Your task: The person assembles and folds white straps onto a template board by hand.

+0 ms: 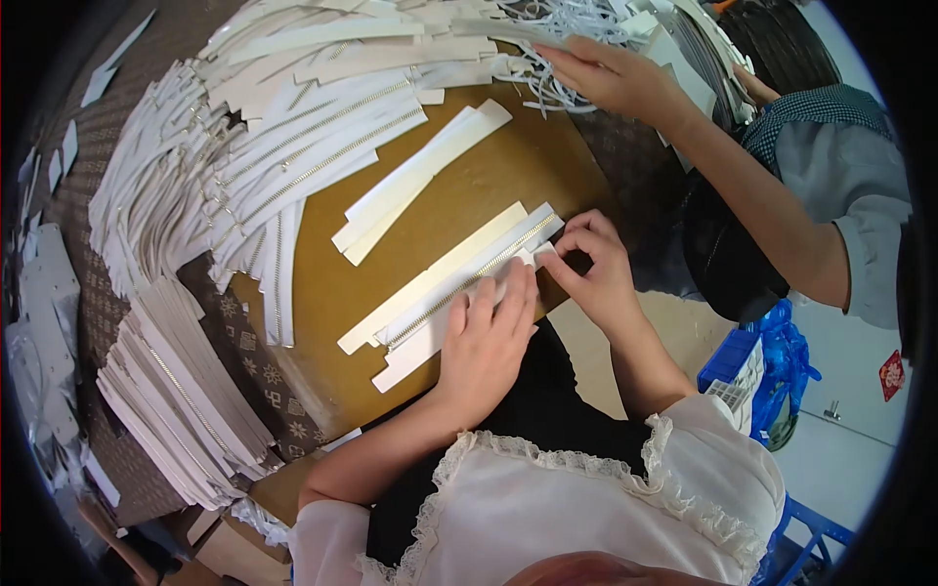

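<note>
On the brown board (pixel 469 166) in front of me lies a white zipper (pixel 469 278) with metal teeth, set slantwise. A cream strip (pixel 430 278) lies along its far side, and a pale strip (pixel 405 361) along its near side. My left hand (pixel 493 332) rests flat on the near strip and the zipper's edge, fingers stretched out. At the right end of the near strip, my right hand (pixel 601 273) has thumb and forefinger curled in a pinch around its tip. The exact contact there is partly hidden by the fingers.
Two overlapping cream strips (pixel 420 181) lie farther back. Heaped white zippers (pixel 283 146) cover the far left, with a stacked bundle (pixel 186 400) at left. A co-worker's hand (pixel 616 83) reaches over strips at the far right. A blue bin (pixel 728 361) stands lower right.
</note>
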Demonstrator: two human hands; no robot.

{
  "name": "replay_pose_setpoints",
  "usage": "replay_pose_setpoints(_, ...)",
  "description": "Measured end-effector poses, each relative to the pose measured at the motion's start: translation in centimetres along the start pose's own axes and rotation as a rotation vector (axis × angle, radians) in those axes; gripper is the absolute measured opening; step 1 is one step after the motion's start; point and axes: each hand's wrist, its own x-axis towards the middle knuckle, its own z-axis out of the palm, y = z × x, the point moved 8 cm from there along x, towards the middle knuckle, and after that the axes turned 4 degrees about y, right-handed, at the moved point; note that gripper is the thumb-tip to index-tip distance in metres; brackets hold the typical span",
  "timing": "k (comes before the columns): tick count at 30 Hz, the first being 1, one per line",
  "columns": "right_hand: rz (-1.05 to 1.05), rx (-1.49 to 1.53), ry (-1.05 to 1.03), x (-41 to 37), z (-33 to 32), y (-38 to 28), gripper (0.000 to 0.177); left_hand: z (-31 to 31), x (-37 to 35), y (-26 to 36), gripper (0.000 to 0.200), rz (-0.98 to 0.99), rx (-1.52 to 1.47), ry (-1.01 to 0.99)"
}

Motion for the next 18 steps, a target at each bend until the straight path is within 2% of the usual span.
replay_pose_setpoints(2, -0.021, -0.004, 0.008, -0.1, 0.4, -0.3, 0.014, 0.3, 0.3, 0.2, 0.063, 0.017, 0.053, -0.013)
replay_pose_setpoints(3, -0.083, 0.003, 0.087, -0.2, 0.0, -0.8, 0.015, 0.4, 0.5, 0.3, 0.063, 0.022, 0.066, -0.008)
replay_pose_setpoints(5, -0.198, 0.014, 0.249, -1.2, -0.8, -1.8, 0.021, 0.3, 0.7, 0.5, 0.048, 0.020, 0.034, 0.050)
replay_pose_setpoints(7, -0.266, -0.003, 0.238, -2.6, 0.2, -1.9, 0.026, 0.4, 0.7, 0.5, 0.043, 0.035, 0.021, 0.086)
replay_pose_setpoints(9, -0.397, -0.050, 0.188, -3.9, 1.3, -2.5, 0.039, 0.9, 0.6, 0.3, 0.057, 0.033, 0.026, 0.090)
replay_pose_setpoints(10, -0.397, -0.054, 0.202, -4.1, 1.0, -2.4, 0.039, 1.0, 0.6, 0.4, 0.066, 0.032, 0.026, 0.091)
replay_pose_setpoints(13, -0.295, 0.017, 0.135, -3.0, 0.6, -1.6, 0.043, 0.4, 0.6, 0.3, 0.062, 0.023, -0.110, 0.108)
replay_pose_setpoints(15, -0.348, -0.048, 0.236, -2.1, -1.1, -2.6, 0.041, -0.1, 0.9, 0.1, 0.060, 0.034, -0.164, 0.132)
replay_pose_setpoints(18, -0.459, -0.208, 0.441, -0.5, -5.2, -5.2, 0.039, -0.6, 0.5, 0.1, 0.074, 0.023, -0.194, 0.192)
